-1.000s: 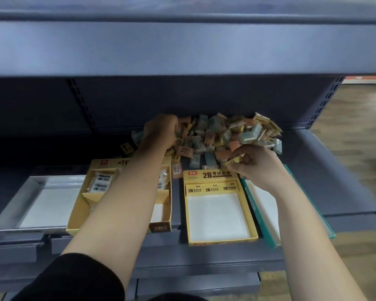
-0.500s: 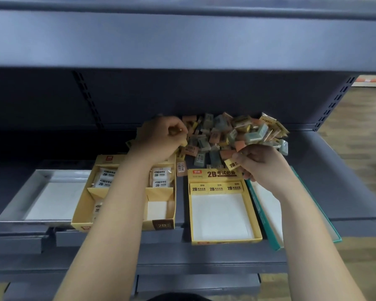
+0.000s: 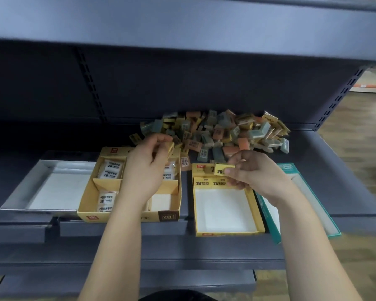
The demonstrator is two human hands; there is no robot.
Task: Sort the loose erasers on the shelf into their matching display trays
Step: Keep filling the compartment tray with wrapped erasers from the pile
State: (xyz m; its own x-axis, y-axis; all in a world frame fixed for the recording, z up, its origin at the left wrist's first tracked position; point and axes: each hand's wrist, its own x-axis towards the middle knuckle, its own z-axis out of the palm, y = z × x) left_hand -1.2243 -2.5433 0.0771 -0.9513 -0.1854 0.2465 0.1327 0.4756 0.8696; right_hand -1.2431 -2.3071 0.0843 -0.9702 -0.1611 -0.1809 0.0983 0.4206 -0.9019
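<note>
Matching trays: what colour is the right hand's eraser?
The eraser is yellow with black 2B print; head view.

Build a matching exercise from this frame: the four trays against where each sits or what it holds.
1. silver tray
2. divided yellow tray
3. yellow 2B tray
4. teal tray

A. farthest right
B. holds wrapped white erasers
C. farthest left
D. under the right hand, which pinches a yellow 2B eraser

Pairs: 1-C, 2-B, 3-D, 4-A

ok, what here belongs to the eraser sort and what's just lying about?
Job: eraser pile; 2B eraser in right hand; yellow eraser in left hand; silver tray; split yellow tray; plain yellow tray; teal tray.
Lying about: upper shelf; wood floor.
</note>
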